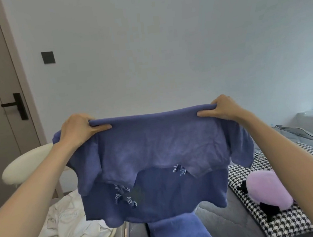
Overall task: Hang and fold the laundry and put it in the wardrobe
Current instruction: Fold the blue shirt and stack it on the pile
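Your left hand [77, 129] grips the left end of the blue top [155, 147], thumb along the front, fingers hidden behind the cloth. Your right hand [222, 109] pinches the right end the same way, fingertips out of sight. The top hangs in mid-air before the wall, above the bed [216, 220]. It is doubled over: an upper flap covers a lower panel with small leaf embroidery. It hides part of the cream chair [21, 167]. White garment [72, 223] crumpled on the seat, print too faint to read. Folded blue cloth [175, 234] on the bed, cut off at the bottom edge. Purple plush toy [265, 190] on a houndstooth pillow [290, 226], partly behind your right forearm.
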Tool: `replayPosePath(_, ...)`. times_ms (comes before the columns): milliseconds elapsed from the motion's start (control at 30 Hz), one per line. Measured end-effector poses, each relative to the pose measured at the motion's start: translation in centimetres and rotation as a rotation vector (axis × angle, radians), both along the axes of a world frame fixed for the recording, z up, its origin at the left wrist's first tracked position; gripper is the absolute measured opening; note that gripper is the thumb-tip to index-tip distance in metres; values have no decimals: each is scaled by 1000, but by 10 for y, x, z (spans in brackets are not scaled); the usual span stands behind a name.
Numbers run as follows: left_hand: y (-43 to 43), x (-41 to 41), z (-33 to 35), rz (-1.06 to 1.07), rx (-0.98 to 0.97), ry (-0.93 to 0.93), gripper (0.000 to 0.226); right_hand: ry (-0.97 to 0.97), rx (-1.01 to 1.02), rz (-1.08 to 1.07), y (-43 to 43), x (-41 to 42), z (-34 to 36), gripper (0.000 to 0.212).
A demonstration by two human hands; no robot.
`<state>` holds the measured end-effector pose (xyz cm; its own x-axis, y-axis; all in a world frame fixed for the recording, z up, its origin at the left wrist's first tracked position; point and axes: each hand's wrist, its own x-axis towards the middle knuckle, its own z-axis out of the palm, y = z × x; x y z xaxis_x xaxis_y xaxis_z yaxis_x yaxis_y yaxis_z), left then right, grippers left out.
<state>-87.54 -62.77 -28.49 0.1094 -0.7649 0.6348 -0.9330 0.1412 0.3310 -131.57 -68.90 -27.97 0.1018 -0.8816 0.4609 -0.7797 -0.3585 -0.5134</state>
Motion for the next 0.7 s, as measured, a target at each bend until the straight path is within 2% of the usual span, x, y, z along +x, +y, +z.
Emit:
replayPosePath(167, -30, -3, -30, -69, 467, -120, 48, 252, 312, -54, -29, 6, -27, 63)
replayPosePath(233, -48, 0, -45, -116, 551, -147, 36, 297, 368, -48, -45, 5, -45, 63)
replayPosePath(333, -73, 0, -67, -90, 536, -173, 27, 297, 371, -20, -68, 3, -70, 61)
replayPosePath(433, -105, -4, -88, -67, 518, -168, 23, 305, 311, 0, -98, 4, -92, 48)
replayPosePath(567, -144, -8, -117, -29, 479, -157, 27, 295, 283, -29, -135, 11, -124, 37)
replayPosePath(700, -176, -16, -145, 78, 441, -230, 17, 273, 259, -116, -164, 14, -163, 16)
